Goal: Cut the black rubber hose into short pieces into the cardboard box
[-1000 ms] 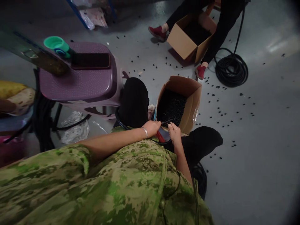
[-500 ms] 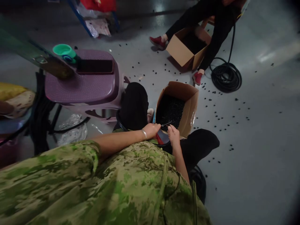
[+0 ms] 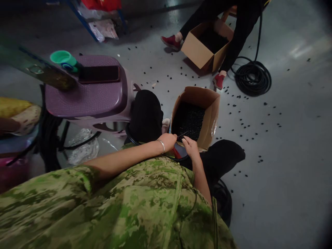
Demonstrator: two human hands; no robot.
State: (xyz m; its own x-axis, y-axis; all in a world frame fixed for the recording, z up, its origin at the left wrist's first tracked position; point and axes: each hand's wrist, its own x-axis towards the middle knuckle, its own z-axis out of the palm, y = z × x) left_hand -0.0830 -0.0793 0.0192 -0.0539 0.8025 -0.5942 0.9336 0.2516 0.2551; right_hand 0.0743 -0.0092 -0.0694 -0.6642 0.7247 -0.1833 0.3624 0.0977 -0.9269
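Observation:
My left hand (image 3: 168,141), with a silver bracelet at its wrist, is closed at the near edge of a cardboard box (image 3: 212,114). A thin dark rod-like tool (image 3: 183,134) sticks out from its fingertips over the box; its exact kind is too small to tell. Just right of it, my right hand (image 3: 190,146) is pinched, and what lies between its fingers is hidden. Many small black pieces (image 3: 189,119) fill the bottom of the box between my legs. A black hose (image 3: 132,135) passes by my left knee, and a red thing (image 3: 176,153) shows below my hands.
On the left, a purple stool (image 3: 103,98) bears a phone (image 3: 100,74), a green cup (image 3: 63,58) and a bottle (image 3: 49,74). Ahead, a person in red shoes (image 3: 171,42) sits around another box (image 3: 198,52). A coiled hose (image 3: 252,77) and scattered black pieces lie on the floor.
My hands stay close together over the box edge, with only a slight shift. The right hand has moved a little up and left; the view has turned slightly.

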